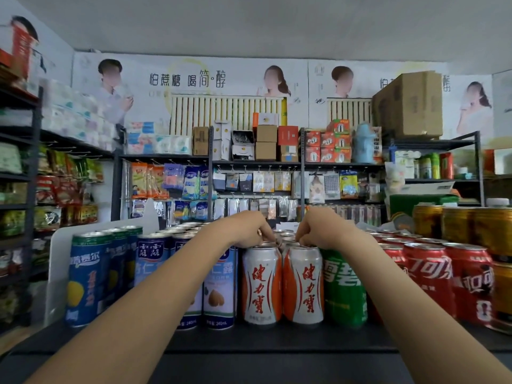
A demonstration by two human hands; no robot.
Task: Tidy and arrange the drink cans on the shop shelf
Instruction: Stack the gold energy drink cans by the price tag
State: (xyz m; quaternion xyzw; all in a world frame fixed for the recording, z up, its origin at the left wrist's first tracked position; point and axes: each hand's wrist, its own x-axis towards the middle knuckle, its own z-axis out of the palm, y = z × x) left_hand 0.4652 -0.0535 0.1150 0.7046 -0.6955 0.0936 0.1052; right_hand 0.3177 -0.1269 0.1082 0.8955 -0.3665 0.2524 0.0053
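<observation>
— Two hands up on the shelf point(277, 340). What's at the far left?

— Tall blue cans point(88, 278) with a lemon on them, standing against a white divider point(59, 273). Next come the pale blue cans point(219, 289) with a nut picture; my left forearm crosses in front of some of them.

— And your left hand point(249, 231)?

— It sits curled over the top of the left white-and-orange can point(261, 285), fingertips pinching at its rim. That can stands upright at the shelf's front edge.

— The right hand point(314, 231)?

— Same thing, curled, fingertips pinching the rim of the right white-and-orange can point(303, 285). The two cans stand side by side, touching or nearly so, labels facing me. More tops of the same kind run back behind them.

— Further right?

— A green can point(343, 289) just beside, partly behind my right forearm. Then red cans point(432, 278) in rows, and past them gold cans point(457, 225), standing higher at the far right.

— Behind all that?

— Racks of hanging packets point(194, 184) and boxes point(266, 142) on top, well apart from the cans.
</observation>
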